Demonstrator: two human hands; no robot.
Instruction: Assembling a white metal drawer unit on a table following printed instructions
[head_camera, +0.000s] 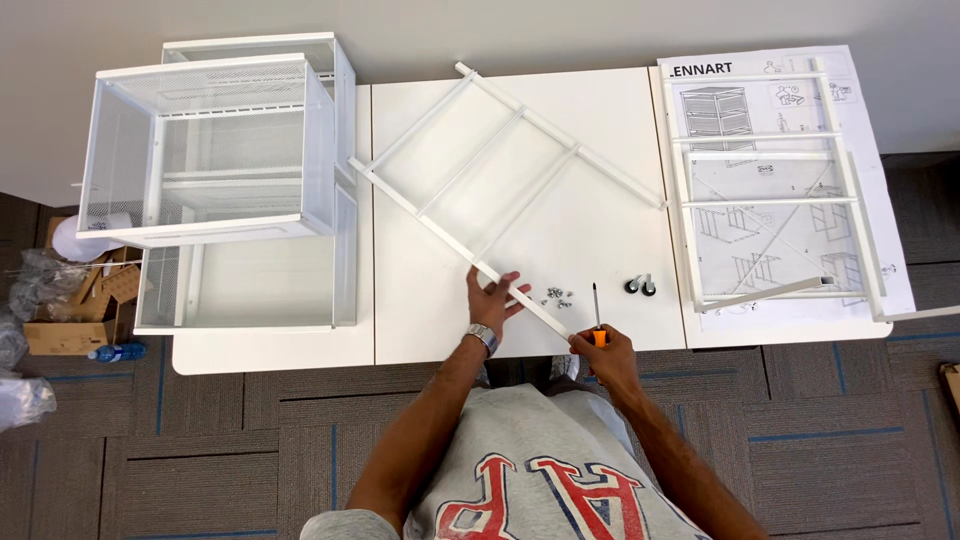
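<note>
Right hand (605, 352) fingers curl tight round an orange-handled screwdriver (596, 318), handle mostly hidden in the fist, thin dark shaft sticking up past the knuckles. Left hand (492, 298) lies flat, fingers spread, pressing the white metal ladder frame (505, 165), a slim rail under the fingertips. Small screws (557, 296) just right of those fingers, too tiny to make out. Two black casters (640, 286) beyond the shaft. White table (610, 240), smooth.

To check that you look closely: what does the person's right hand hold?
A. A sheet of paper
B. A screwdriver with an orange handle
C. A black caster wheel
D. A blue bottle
B: the right hand grips a screwdriver with an orange handle, its dark shaft pointing up over the white table.
</note>
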